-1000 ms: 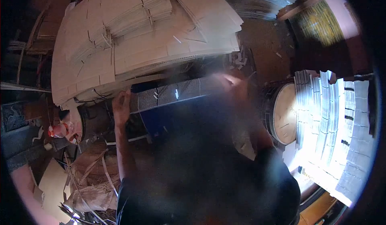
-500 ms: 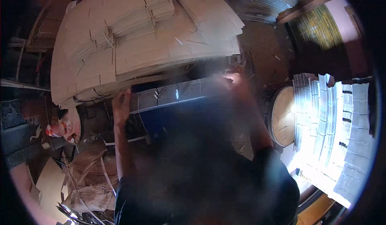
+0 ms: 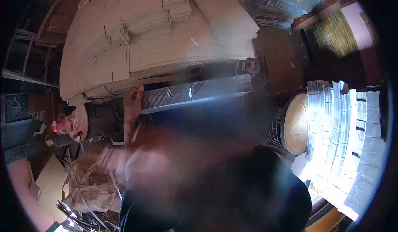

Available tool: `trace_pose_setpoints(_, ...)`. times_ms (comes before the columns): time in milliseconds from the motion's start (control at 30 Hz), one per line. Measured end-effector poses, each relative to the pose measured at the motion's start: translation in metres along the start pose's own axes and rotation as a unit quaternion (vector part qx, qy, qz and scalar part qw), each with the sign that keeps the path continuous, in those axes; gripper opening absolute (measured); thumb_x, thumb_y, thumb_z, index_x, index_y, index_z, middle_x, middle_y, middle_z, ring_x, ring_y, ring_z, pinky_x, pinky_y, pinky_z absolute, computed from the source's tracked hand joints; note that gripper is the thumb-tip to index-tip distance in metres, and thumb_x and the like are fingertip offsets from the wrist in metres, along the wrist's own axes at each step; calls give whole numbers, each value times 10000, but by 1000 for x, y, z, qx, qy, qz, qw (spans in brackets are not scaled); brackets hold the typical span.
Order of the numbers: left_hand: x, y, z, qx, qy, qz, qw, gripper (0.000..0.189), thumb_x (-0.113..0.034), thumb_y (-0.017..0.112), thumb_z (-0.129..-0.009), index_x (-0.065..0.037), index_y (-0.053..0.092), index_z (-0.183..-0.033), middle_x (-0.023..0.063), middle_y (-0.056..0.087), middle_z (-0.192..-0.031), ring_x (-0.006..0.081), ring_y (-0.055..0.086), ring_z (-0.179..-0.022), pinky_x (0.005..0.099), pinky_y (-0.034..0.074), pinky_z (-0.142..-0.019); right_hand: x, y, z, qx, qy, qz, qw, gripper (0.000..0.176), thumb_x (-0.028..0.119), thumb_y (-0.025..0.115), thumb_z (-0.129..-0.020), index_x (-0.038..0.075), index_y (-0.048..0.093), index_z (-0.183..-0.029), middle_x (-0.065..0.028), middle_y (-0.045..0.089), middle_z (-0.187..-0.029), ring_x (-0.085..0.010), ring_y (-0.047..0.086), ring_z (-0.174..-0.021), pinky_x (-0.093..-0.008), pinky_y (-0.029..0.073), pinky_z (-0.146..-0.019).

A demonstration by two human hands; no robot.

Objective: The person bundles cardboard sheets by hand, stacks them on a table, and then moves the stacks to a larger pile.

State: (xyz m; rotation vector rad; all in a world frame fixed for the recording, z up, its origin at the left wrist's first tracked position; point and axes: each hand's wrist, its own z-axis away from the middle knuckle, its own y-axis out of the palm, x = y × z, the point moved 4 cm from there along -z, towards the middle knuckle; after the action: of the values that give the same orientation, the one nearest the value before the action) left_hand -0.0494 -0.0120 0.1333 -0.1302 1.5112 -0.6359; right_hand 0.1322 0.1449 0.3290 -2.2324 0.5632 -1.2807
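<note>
A long stack of cardboard pieces (image 3: pixel 178 95) lies on a dark blue surface (image 3: pixel 199 116), edges up, just in front of a big pile of flat cardboard sheets (image 3: pixel 166 45). My left hand (image 3: pixel 133 103) is at the stack's left end, its fingers bent against the corner. My right hand (image 3: pixel 145 163) is a blur at the lower left, reaching across my body beside a brown fibrous bundle. Motion hides its fingers, and whether it holds anything does not show.
On the right stand a round drum (image 3: pixel 295 124) and brightly lit stacks of cardboard (image 3: pixel 338 128). At lower left lie the brown bundle (image 3: pixel 93 190) and loose straps. More flat stacks (image 3: pixel 277 4) are at the upper right.
My right hand has left the right end of the cardboard stack and swung across to the lower left. My left hand stays at the left end. The view has shifted slightly.
</note>
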Motion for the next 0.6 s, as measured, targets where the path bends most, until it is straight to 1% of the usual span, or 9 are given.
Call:
trace_pose_setpoints(67, -9, -4, -1, 39, 94, -5, 995, 388, -346, 656, -980, 18, 669, -845, 45, 643, -769, 109, 524, -782, 313, 457, -764, 1, -3, -4, -11, 69, -64, 995, 366, 219, 711, -893, 18, 621, -1186, -133, 682, -1070, -267, 646, -1022, -442, 502, -955)
trace_pose_setpoints(167, -22, -8, 3, 42, 15, -71, 996, 369, -337, 650, -984, 12, 674, -865, 50, 645, -771, 106, 523, -780, 313, 458, -753, 2, -9, -9, -20, 167, -154, 974, 471, 293, 755, -855, 16, 624, -1213, -171, 669, -1062, -318, 620, -1057, -455, 462, -978)
trace_pose_setpoints(200, 2, -7, -4, 79, 49, -2, 996, 369, -336, 652, -981, 14, 664, -863, 63, 633, -755, 112, 520, -774, 313, 456, -757, -1, -11, -8, -17, 200, -181, 963, 507, 318, 770, -842, 16, 626, -1222, -184, 665, -1059, -335, 611, -1068, -459, 449, -985)
trace_pose_setpoints(267, -17, -6, 0, 60, 43, -39, 997, 381, -343, 649, -981, 14, 651, -850, 70, 619, -739, 117, 516, -766, 312, 455, -749, -71, -9, 40, -164, 224, 182, 943, 470, 340, 785, -822, 13, 672, -1139, -171, 663, -997, -349, 626, -983, -448, 468, -927)
trace_pose_setpoints(367, -22, -4, -1, 53, 72, -32, 996, 377, -333, 650, -980, 14, 639, -834, 69, 606, -724, 117, 507, -751, 308, 453, -734, -113, -4, 81, -183, 172, 239, 938, 368, 330, 801, -807, 27, 723, -1001, -129, 664, -948, -316, 642, -886, -441, 478, -856)
trace_pose_setpoints(433, -30, -6, 2, 49, 65, -31, 996, 371, -329, 648, -982, 14, 643, -840, 74, 605, -723, 119, 509, -748, 307, 453, -733, -121, 1, 84, -142, 203, 81, 965, 257, 277, 808, -811, 41, 735, -881, -93, 674, -913, -279, 643, -836, -437, 478, -782)
trace_pose_setpoints(533, -33, -8, 7, 36, 72, -42, 996, 366, -325, 648, -981, 17, 647, -850, 88, 602, -720, 125, 511, -746, 310, 456, -740, -139, 23, 85, -181, 225, 51, 956, 172, 192, 809, -810, 43, 725, -826, -85, 665, -813, -253, 634, -738, -402, 471, -662)
trace_pose_setpoints(567, -32, -10, 6, 27, 86, -49, 995, 368, -325, 650, -979, 20, 648, -853, 98, 599, -719, 130, 513, -746, 314, 458, -749, -140, 20, 81, -244, 194, 59, 948, 148, 157, 796, -828, 38, 711, -806, -77, 640, -712, -202, 604, -619, -351, 446, -563)
trace_pose_setpoints(600, -30, -12, 5, 20, 85, -50, 995, 368, -325, 650, -979, 20, 648, -853, 98, 599, -719, 130, 513, -746, 314, 458, -749, -150, 19, 83, -248, 272, -2, 930, 130, 156, 785, -854, 51, 717, -819, -35, 640, -681, -115, 566, -570, -288, 429, -523)
